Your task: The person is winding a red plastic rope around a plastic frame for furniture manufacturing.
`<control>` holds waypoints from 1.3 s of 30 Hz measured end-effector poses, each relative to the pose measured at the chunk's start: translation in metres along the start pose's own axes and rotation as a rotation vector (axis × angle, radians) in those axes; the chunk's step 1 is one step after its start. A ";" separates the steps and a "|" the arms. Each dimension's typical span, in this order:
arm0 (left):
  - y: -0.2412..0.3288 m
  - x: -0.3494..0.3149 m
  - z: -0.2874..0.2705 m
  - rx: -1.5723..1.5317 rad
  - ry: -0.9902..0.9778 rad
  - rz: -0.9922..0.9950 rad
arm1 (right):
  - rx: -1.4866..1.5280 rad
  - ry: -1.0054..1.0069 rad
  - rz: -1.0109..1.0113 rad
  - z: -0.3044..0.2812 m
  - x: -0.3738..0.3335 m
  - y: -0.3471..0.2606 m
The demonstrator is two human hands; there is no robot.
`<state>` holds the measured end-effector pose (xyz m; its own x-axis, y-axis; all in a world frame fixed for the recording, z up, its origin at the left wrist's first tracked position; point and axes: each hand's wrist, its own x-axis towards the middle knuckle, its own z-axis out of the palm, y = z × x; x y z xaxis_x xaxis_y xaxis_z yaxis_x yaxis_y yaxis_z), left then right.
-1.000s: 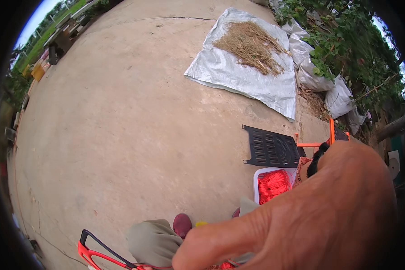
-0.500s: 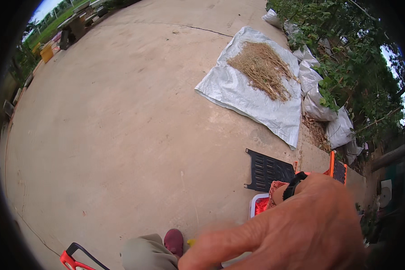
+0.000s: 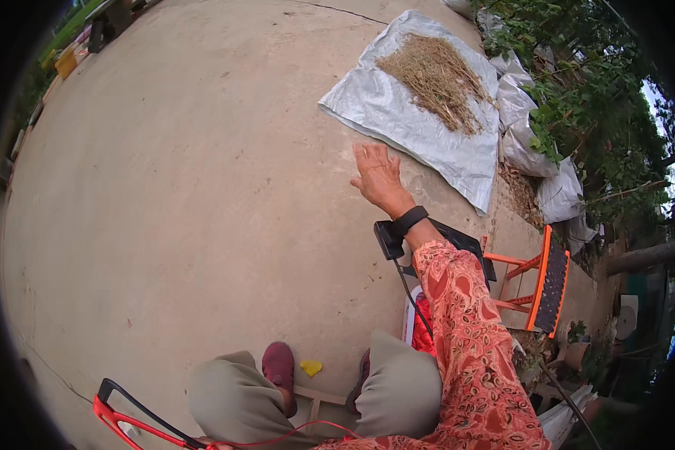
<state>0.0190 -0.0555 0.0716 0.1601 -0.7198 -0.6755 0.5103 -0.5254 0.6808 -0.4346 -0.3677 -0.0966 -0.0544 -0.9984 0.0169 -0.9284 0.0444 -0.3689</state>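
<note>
My right hand reaches forward over the concrete, fingers outstretched, holding nothing. It is near the close edge of a white woven sheet, apart from it in this view. On the sheet lies a heap of dry, straw-like stalks. A black band circles my right wrist, and a black box-shaped device with a cable sits beside it. At the bottom left is a red and black frame-shaped object, cut off by the edge. Only a sliver of skin, perhaps my left hand, shows there; its fingers are hidden.
Behind my right forearm are a white-rimmed container with something red inside and an orange-legged seat with a black top. White sacks and bushes line the right side. A yellow leaf-like scrap lies by my shoe.
My right hand has moved from close before the camera, lower right, out toward the sheet. The view has shifted, bringing both knees and the orange seat into sight.
</note>
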 end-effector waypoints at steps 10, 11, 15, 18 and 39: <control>-0.009 0.014 -0.015 -0.055 -0.124 0.198 | 0.900 -0.521 0.244 0.074 -0.148 0.013; -0.011 0.010 -0.014 -0.139 -0.012 0.206 | 0.924 -0.568 0.269 0.086 -0.169 0.009; -0.004 0.012 -0.014 -0.060 -0.177 0.132 | 0.898 -0.781 0.412 0.119 -0.228 -0.005; -0.006 0.013 -0.018 -0.144 -0.212 0.108 | 0.678 -1.065 0.178 0.146 -0.273 -0.012; -0.004 0.002 -0.023 -0.196 -0.071 0.205 | 0.160 -0.551 -0.871 0.263 -0.315 -0.074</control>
<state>0.0363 -0.0444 0.0608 0.2213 -0.8353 -0.5032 0.6281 -0.2727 0.7288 -0.2520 -0.0660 -0.3194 0.8233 -0.5625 -0.0755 -0.5044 -0.6643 -0.5516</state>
